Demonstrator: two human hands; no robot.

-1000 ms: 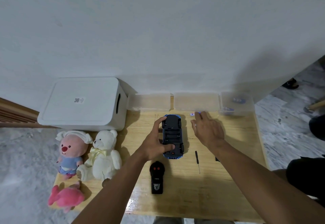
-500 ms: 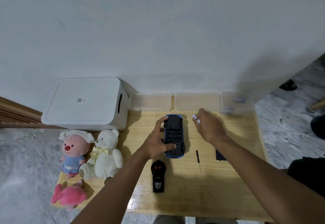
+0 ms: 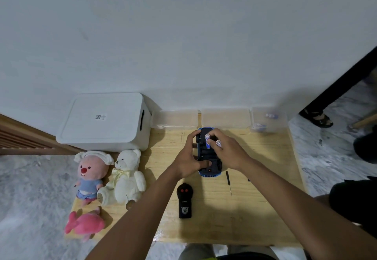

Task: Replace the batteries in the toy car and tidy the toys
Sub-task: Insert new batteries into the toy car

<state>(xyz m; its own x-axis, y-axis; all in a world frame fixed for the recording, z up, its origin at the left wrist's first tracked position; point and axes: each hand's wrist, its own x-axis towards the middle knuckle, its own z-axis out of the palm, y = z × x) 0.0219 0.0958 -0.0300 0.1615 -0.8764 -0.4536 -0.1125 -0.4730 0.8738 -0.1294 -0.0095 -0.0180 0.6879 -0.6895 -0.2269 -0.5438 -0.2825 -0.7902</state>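
The blue toy car (image 3: 208,158) lies upside down on the wooden table (image 3: 265,208), its black underside and battery bay facing up. My left hand (image 3: 188,159) grips the car from the left, thumb pressed on its near end. My right hand (image 3: 227,150) hovers over the battery bay and holds two white and purple batteries (image 3: 212,140) upright in its fingers. A black remote control (image 3: 185,200) lies near the front of the table. A small black screwdriver (image 3: 228,181) lies right of the car.
A white lidded storage box (image 3: 104,121) stands at the back left. Three clear plastic bins (image 3: 224,118) line the wall; the right one holds batteries (image 3: 271,115). Three plush toys, a white bear (image 3: 126,176), a pink-faced doll (image 3: 90,175) and a pink one (image 3: 84,226), sit at the table's left edge.
My right hand picked up batteries near the back right of the table and carried them left, over the car's open battery bay. My left hand kept its hold on the car.
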